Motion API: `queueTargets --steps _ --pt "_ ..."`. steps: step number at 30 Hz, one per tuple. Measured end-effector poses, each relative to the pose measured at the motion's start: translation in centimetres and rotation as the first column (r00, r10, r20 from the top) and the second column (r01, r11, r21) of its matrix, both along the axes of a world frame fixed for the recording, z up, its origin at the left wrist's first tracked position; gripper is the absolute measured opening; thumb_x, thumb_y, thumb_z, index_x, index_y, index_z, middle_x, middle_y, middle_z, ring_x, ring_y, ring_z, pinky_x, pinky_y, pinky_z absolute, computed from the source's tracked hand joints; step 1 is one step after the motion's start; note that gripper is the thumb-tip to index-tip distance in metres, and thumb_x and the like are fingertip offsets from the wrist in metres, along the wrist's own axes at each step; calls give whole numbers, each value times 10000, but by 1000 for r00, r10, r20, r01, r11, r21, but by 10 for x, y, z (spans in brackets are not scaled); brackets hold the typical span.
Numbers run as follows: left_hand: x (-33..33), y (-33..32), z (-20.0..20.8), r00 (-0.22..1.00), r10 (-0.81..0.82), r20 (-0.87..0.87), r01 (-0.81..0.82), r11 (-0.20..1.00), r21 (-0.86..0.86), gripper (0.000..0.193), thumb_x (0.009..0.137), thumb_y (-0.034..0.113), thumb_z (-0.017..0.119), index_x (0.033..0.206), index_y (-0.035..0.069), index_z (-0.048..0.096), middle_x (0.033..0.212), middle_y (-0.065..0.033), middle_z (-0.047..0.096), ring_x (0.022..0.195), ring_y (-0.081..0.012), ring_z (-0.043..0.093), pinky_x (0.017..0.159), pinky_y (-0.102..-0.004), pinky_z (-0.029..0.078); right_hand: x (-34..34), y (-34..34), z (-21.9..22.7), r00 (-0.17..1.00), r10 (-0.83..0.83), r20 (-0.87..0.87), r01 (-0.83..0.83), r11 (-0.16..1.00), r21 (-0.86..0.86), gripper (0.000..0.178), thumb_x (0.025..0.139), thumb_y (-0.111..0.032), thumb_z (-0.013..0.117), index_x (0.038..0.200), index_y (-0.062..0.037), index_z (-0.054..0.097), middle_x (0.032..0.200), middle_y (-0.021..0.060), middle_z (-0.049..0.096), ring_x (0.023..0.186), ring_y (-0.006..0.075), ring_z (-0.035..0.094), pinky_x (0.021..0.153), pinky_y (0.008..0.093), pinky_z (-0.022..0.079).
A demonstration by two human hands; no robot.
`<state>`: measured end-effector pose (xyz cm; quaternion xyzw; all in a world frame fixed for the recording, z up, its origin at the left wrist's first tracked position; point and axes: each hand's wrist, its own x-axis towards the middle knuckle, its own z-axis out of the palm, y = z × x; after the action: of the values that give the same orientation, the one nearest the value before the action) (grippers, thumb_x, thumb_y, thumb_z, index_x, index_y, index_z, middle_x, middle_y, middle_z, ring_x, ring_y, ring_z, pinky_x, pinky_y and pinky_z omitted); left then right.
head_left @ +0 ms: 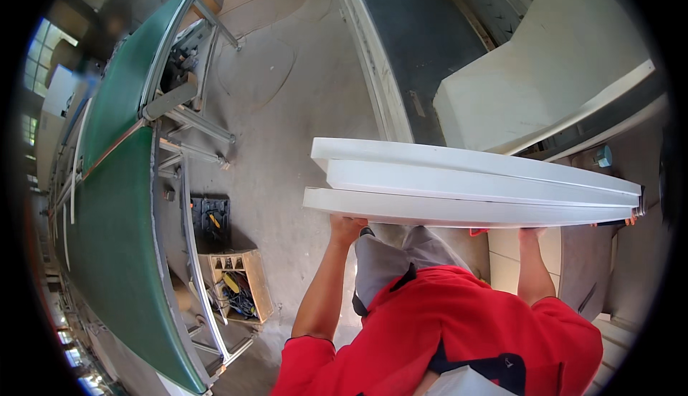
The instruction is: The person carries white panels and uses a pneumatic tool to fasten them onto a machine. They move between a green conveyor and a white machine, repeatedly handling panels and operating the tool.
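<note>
A stack of three long white panels [466,201] spans the space in front of my body, their narrow edges turned toward me. Under the left end, my left hand [349,226] grips the lowest panel, with most of its fingers hidden beneath. Farther right, my right hand [531,232] holds the same stack from below; its fingers are hidden by the panels. At the left end the panels are slightly staggered, with a gap above the lowest one. Small orange-brown shapes at the stack's far right end are too small to make out.
To the left runs a green belt conveyor [115,210] on metal legs. A wooden box [256,281] with cables and a black tool case [209,217] stand on the floor beside it. Ahead is a dark belt [423,45] in a pale frame, with a large pale panel [545,73] over it.
</note>
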<state>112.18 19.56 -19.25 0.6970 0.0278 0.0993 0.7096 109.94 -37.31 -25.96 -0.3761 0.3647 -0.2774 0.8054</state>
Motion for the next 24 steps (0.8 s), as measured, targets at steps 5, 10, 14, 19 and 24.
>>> queueTargets --steps 5,10,14,19,24 --pt "11 -3 -1 982 -9 -188 -10 995 -101 161 722 118 661 823 2 610 746 -11 595 687 -118 549 602 -269 454 14 1 -3 999 -49 13 49 999 9 621 938 -500 310 1393 -85 392 1343 78 489 1194 276 496 976 417 433" --pt "24 -8 11 989 -14 -147 -14 983 -183 151 672 -26 512 806 15 569 729 15 537 657 -84 492 573 -228 410 24 7 -7 996 -93 14 93 995 18 618 941 -495 309 1394 -82 391 1344 79 490 1193 275 498 975 415 434" --pt "30 -7 3 990 -12 -137 -6 991 -135 176 711 -6 541 885 0 562 831 0 540 751 -103 491 646 -242 416 27 10 -5 992 -124 17 123 992 31 616 943 -491 308 1395 -80 390 1344 79 490 1192 275 500 974 413 435" --pt "35 -11 4 998 -43 42 40 996 80 307 850 262 629 940 -23 558 900 -8 532 832 -125 471 723 -266 413 29 5 -7 976 -212 -46 215 974 74 504 957 -366 345 1329 -42 452 1278 91 548 1160 251 533 944 371 459" --pt "49 -14 25 996 -55 -64 67 980 190 504 878 484 597 952 -13 567 877 -18 536 820 -132 474 721 -295 415 48 -5 -20 973 -211 -93 218 973 75 513 950 -373 350 1321 -40 469 1276 89 552 1147 247 540 944 363 449"
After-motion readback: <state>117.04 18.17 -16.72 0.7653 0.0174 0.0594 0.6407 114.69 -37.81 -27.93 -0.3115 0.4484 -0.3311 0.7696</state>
